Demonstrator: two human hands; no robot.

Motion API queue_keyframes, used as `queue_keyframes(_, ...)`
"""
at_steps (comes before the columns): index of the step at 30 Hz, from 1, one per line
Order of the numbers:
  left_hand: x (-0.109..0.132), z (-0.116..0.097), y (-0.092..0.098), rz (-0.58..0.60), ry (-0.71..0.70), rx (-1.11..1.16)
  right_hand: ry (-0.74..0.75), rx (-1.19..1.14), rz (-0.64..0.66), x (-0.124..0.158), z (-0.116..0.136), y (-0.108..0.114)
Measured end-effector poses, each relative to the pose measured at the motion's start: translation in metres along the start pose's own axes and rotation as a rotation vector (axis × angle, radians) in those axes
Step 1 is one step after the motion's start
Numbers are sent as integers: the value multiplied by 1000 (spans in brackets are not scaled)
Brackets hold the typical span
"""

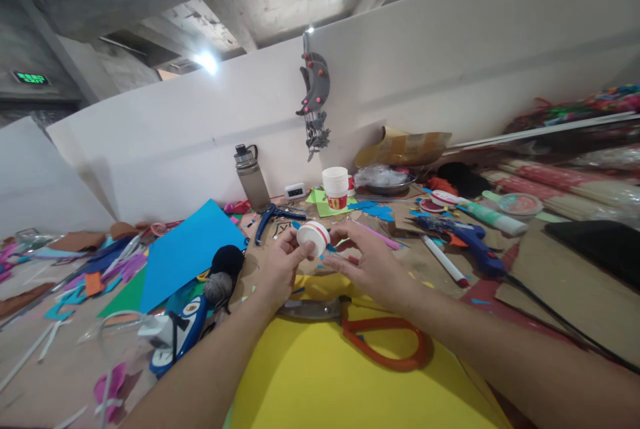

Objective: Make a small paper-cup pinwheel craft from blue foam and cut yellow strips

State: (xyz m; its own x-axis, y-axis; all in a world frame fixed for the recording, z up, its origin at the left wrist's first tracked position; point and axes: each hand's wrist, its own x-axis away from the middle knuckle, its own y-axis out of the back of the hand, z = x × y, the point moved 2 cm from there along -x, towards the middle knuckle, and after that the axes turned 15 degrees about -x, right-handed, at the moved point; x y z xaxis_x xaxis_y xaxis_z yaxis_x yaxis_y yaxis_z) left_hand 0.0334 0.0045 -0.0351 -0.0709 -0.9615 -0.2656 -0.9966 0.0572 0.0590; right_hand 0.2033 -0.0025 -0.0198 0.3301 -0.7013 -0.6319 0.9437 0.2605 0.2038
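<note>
My left hand (280,268) and my right hand (369,261) together hold a small white paper cup (313,236) with a red band, tipped so its bottom faces me. Fingers of both hands pinch its sides above a yellow foam sheet (320,376). Orange-handled scissors (385,342) lie on that sheet just under my right wrist.
A stack of white cups (335,186), a grey water bottle (252,177) and a blue glue gun (473,242) with its black cord stand behind. A blue sheet (187,249), yarn pompoms (223,269), foam scraps and a white partition wall (450,69) surround the table.
</note>
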Motion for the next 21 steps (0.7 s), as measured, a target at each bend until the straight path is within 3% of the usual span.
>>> queue_keyframes(9, 2, -4, -4, 73, 107, 82, -11, -9, 6, 0, 4, 0)
queue_keyframes(21, 1, -8, -3, 14, 199, 279, -4, 18, 66, 2, -2, -3)
